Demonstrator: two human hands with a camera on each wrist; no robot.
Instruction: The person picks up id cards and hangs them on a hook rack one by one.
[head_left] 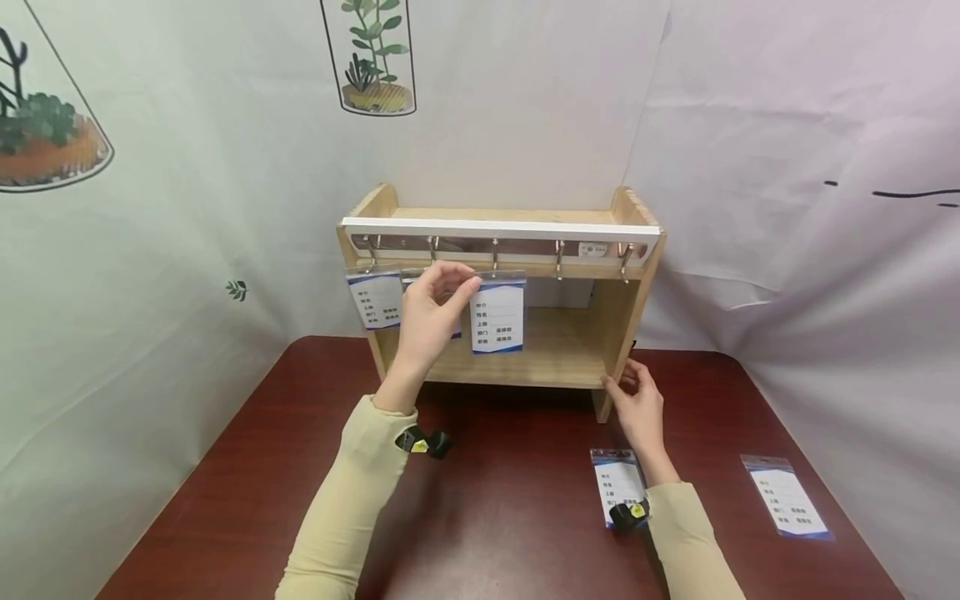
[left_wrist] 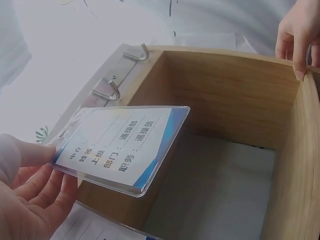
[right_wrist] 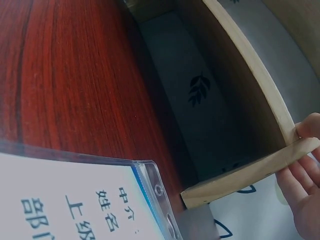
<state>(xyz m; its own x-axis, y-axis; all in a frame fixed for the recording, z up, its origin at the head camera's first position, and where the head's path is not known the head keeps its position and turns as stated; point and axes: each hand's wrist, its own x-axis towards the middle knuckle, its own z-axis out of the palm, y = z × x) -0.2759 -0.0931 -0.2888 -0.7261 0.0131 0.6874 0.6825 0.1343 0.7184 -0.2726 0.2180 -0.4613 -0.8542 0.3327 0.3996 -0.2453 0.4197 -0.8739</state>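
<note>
My left hand (head_left: 426, 323) pinches the top edge of a clear-sleeved name badge (head_left: 498, 318), holding it just below the middle hook (head_left: 495, 252) of the wooden shelf (head_left: 630, 321). In the left wrist view this badge (left_wrist: 117, 147) tilts outward, with thumb and fingers on its slotted end. At the first hook on the left hangs another badge (head_left: 375, 300). A further badge (head_left: 456, 330) is mostly hidden behind my left hand. Low on the shelf's right side, my right hand (head_left: 639, 407) grips the side panel, thumb in front and fingers around the outside.
Two more badges lie on the dark red table (head_left: 495, 517): one badge (head_left: 617, 479) partly under my right wrist, another badge (head_left: 789, 500) near the right edge. The two right hooks (head_left: 559, 260) hold nothing. White printed cloth (head_left: 787, 208) surrounds the table behind and at both sides.
</note>
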